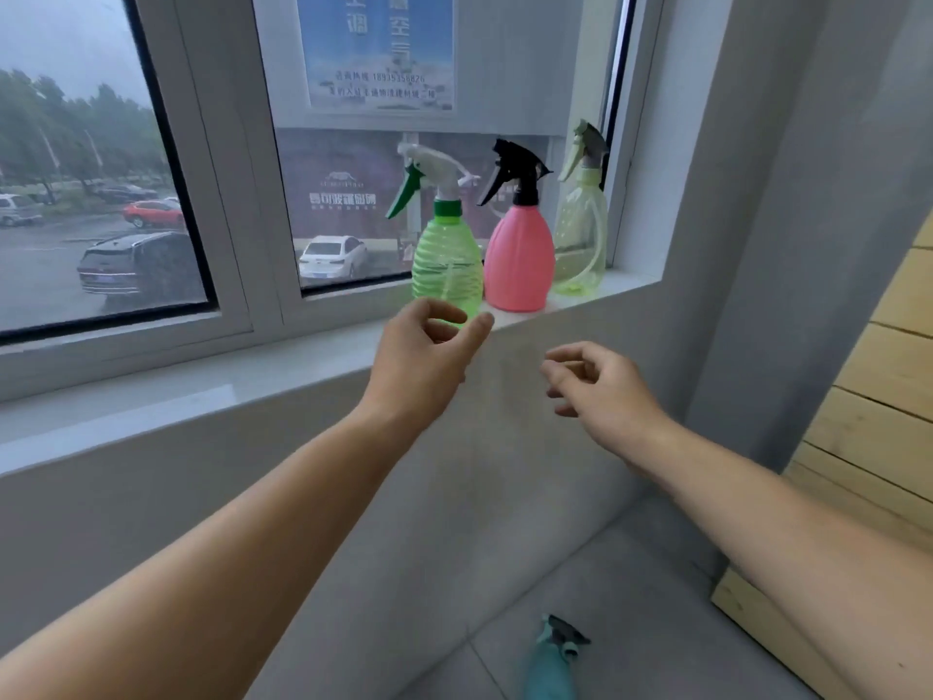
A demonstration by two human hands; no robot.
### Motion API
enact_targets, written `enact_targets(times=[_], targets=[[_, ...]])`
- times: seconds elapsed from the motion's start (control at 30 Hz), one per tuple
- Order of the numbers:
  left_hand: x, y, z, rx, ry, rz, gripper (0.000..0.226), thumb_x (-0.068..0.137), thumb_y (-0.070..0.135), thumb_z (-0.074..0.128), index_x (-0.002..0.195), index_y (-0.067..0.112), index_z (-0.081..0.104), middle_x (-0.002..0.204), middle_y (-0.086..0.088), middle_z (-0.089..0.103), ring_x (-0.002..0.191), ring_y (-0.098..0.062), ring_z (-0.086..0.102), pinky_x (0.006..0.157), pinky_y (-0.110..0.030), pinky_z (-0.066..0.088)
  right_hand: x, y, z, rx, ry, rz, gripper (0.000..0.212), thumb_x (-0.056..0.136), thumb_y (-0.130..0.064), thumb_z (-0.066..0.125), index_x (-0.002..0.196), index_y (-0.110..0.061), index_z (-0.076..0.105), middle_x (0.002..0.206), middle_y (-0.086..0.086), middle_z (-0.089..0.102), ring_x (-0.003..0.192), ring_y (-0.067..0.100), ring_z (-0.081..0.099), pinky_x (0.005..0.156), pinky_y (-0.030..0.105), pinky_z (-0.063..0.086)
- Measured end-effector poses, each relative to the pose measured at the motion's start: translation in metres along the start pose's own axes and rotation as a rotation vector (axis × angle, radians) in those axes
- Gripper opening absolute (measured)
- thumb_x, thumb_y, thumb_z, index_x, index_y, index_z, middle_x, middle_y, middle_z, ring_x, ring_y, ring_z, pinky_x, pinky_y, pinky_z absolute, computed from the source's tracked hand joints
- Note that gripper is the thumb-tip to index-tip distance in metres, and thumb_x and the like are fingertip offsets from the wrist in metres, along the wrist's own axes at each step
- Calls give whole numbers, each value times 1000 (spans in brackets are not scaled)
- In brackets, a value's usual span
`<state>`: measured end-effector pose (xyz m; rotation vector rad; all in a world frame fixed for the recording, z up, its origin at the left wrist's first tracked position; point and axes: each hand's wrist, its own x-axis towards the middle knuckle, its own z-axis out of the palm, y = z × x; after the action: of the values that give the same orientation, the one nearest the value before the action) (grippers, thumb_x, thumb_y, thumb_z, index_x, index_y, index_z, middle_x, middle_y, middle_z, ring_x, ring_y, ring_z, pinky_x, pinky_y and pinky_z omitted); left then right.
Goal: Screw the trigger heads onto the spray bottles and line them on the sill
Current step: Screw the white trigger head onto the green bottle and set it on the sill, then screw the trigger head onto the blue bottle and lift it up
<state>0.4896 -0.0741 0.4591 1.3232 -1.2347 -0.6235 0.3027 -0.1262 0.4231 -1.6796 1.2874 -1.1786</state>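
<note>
**A:** ok so three are lined up on the white window sill (pixel 202 396): ribbed clear-green plastic spray bottle (pixel 447 265), pink plastic one (pixel 517 265), pale see-through one (pixel 580 245). All have heads on. What's left?

**B:** The teal plastic spray bottle (pixel 550 664), down on the grey floor (pixel 656 598), neck end toward the wall. It's nearer the right hand (pixel 595 386). The left hand (pixel 424 346) is up by the green one's base. Both hands have fingers loosely curled and apart, holding nothing.
</note>
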Motion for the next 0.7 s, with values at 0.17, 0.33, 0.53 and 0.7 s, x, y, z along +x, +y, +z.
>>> enact_targets(times=[0.17,0.33,0.53,0.7], targets=[[-28,-63,55,44,-243,-190,25,92,36,74,93,13,67,83,-7,68,75,-19,68,73,-41,62,-37,77,-24,-53,-8,193,15,93,-15,64,101,-3,66,89,14,67,80,23,64,73,38,57],[-49,-161,104,172,-500,-466,40,94,39,72,112,4,65,95,-7,66,81,-19,68,82,-40,62,-66,171,-33,-151,-49,402,16,93,-15,64,101,-1,67,88,17,68,78,25,64,74,42,55],[-83,-279,152,363,-689,-690,46,89,46,76,111,8,61,94,-11,63,74,-21,59,67,-31,50,-81,282,-16,-149,-78,618,12,92,-19,65,100,-10,63,90,13,66,79,24,62,73,41,53],[-99,-343,186,530,-846,-697,61,92,48,70,137,11,50,111,-4,57,93,-18,57,73,-27,44,-88,370,16,-146,-109,743,21,87,-26,71,100,-11,67,91,12,70,77,23,65,79,43,56]])
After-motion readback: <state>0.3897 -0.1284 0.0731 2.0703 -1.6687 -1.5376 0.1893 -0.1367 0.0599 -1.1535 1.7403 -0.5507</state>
